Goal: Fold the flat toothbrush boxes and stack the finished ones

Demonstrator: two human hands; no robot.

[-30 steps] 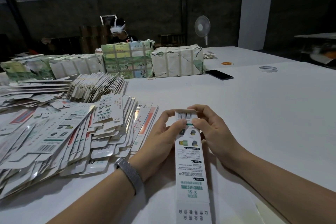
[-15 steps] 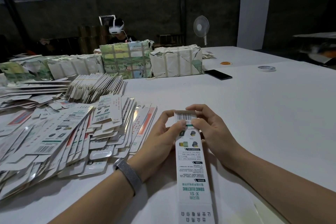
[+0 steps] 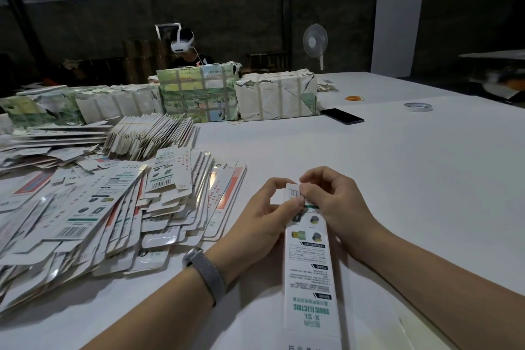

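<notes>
A long white toothbrush box [image 3: 311, 270] with green print lies lengthwise in front of me on the white table [image 3: 369, 167]. My left hand [image 3: 264, 213] grips its far end from the left, thumb on the barcode flap. My right hand [image 3: 338, 204] pinches the same flap from the right, and the flap is bent upward. A wide heap of flat box blanks [image 3: 93, 207] spreads over the table to the left of my hands.
A banded bundle of blanks [image 3: 150, 135] lies behind the heap. Wrapped paper packs [image 3: 275, 95] line the back, with a person in a headset [image 3: 184, 47] behind them. A black phone [image 3: 341, 115], a tape roll [image 3: 417, 106], an orange ring [image 3: 354, 98] and a fan [image 3: 314, 42] are at the right rear.
Both hands have lifted the far end flap of the box and bent it up; my right fingers have curled tighter around it. The box stays in place.
</notes>
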